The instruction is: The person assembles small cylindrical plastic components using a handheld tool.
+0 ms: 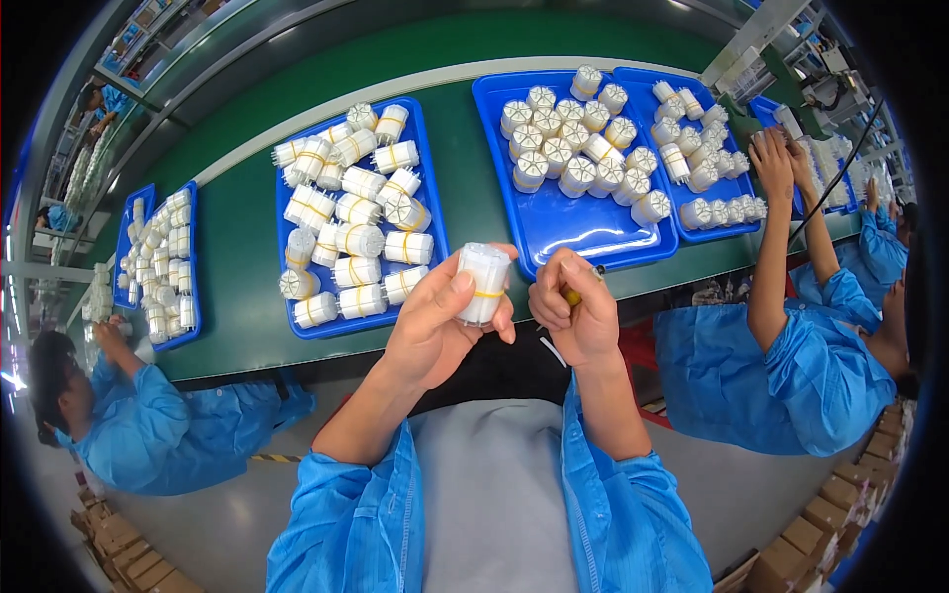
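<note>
My left hand (pixel 435 321) is closed round a white cylindrical bundle (pixel 485 282) with a yellow band about its middle. It is held upright, and short thin ends stick out at its bottom. Just to the right, my right hand (pixel 581 306) is closed, fingers curled in. A small yellow and dark thing (pixel 573 296) shows between its fingers; most of it is hidden, so its kind is unclear. The two hands are apart, in front of the table's near edge. Below the right hand lies a thin white strip (pixel 554 352).
Similar banded bundles fill a blue tray (pixel 427 212) ahead left and stand in another blue tray (pixel 593 242) ahead right. Further blue trays lie along the green table (pixel 455 148). Co-workers in blue sit at left (pixel 148 425) and right (pixel 761 366). Cartons (pixel 820 519) line the floor.
</note>
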